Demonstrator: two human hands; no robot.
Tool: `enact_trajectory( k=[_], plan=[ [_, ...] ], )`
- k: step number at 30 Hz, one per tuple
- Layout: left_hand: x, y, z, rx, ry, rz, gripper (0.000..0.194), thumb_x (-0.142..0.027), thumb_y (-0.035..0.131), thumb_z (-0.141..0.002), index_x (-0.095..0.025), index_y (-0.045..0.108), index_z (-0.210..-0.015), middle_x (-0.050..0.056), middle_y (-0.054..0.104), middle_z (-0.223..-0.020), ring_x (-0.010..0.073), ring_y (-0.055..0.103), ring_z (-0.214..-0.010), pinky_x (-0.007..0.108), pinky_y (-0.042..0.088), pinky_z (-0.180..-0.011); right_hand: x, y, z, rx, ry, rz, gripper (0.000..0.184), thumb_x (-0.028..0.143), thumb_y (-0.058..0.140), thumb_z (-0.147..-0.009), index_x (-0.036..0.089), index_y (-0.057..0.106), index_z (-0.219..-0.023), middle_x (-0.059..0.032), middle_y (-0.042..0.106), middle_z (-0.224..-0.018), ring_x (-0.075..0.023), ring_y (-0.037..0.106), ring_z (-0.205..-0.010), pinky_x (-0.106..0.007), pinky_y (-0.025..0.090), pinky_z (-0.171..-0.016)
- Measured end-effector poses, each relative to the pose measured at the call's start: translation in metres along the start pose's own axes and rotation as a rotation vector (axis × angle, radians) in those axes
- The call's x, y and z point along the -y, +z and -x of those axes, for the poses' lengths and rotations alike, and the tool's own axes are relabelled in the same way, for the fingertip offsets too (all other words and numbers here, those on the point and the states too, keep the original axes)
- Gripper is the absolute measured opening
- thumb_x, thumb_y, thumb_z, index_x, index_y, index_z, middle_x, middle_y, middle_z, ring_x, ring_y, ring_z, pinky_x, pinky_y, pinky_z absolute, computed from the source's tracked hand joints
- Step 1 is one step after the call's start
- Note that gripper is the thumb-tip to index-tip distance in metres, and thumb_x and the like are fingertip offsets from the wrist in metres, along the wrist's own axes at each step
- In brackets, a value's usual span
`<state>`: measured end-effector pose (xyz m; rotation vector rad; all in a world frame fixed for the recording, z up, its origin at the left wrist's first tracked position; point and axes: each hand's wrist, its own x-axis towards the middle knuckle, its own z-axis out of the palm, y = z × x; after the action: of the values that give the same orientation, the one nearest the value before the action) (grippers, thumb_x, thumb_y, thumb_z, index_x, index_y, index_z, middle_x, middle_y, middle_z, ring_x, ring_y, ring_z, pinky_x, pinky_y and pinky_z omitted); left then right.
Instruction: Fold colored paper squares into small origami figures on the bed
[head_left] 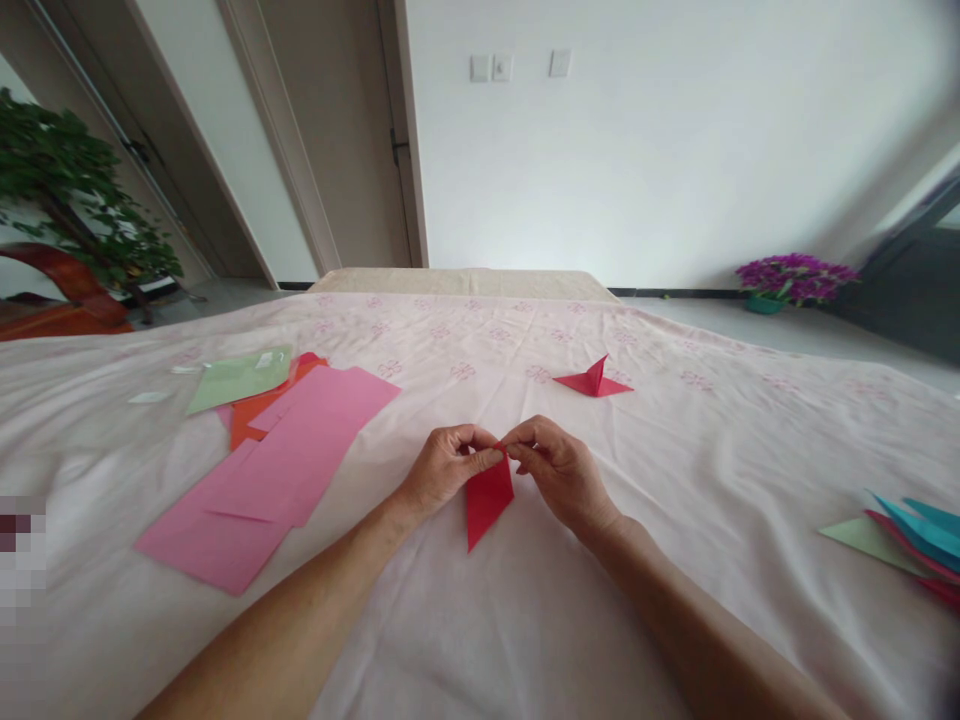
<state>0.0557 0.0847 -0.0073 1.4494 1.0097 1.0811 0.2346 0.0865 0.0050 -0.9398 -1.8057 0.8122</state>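
A folded red paper [487,500] lies on the pale pink cloth [525,620] in front of me, its point toward me. My left hand [442,468] pinches its top edge from the left, fingers closed on it. My right hand [559,472] pinches the same top corner from the right. The two hands' fingertips meet above the paper. A finished red folded piece [594,380] rests on the cloth beyond my hands.
Pink paper sheets [277,470], an orange sheet [255,410] and a green sheet [240,380] lie at the left. Folded teal, green and red pieces [907,545] sit at the right edge. A leafy plant [67,190] and purple flowers [795,278] stand on the floor behind.
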Motion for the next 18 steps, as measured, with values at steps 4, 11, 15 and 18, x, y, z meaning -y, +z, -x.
enact_trajectory(
  k=[4,11,15,18],
  plan=[
    [0.0009,-0.0001,0.0001,0.007,0.005,0.006,0.028,-0.042,0.073,-0.074,-0.015,0.072,-0.081,0.004,0.068,-0.074,0.0142,0.057,-0.068,0.024,0.042,-0.064,-0.0016,-0.0022,0.0004,0.024,-0.115,0.090,0.011,0.018,0.054,-0.089,0.021,0.062,-0.082,-0.0010,0.058,-0.079,-0.0133,0.057,-0.071,-0.026,0.049,-0.063],
    [0.0001,0.0010,0.0008,0.018,0.007,-0.002,0.025,-0.039,0.074,-0.073,-0.015,0.072,-0.079,0.002,0.064,-0.071,0.0130,0.054,-0.067,0.023,0.041,-0.063,-0.0011,-0.0027,0.0031,0.049,-0.209,0.271,0.011,0.019,0.048,-0.094,0.021,0.056,-0.086,-0.0017,0.055,-0.084,-0.0137,0.055,-0.073,-0.026,0.045,-0.066],
    [-0.0003,0.0014,0.0020,0.037,0.030,-0.013,0.023,-0.038,0.073,-0.075,-0.015,0.071,-0.079,0.001,0.064,-0.071,0.0123,0.054,-0.066,0.023,0.040,-0.063,-0.0008,-0.0010,0.0057,0.031,-0.222,0.305,0.012,0.020,0.047,-0.094,0.021,0.056,-0.086,-0.0019,0.055,-0.083,-0.0139,0.055,-0.071,-0.026,0.044,-0.064],
    [-0.0007,0.0021,0.0015,-0.013,0.032,-0.034,0.023,-0.038,0.073,-0.075,-0.015,0.071,-0.079,0.001,0.064,-0.071,0.0121,0.053,-0.066,0.023,0.040,-0.063,-0.0004,-0.0007,0.0063,-0.002,-0.203,0.214,0.013,0.020,0.049,-0.094,0.021,0.059,-0.086,-0.0015,0.057,-0.082,-0.0139,0.057,-0.074,-0.026,0.046,-0.067]
  ],
)
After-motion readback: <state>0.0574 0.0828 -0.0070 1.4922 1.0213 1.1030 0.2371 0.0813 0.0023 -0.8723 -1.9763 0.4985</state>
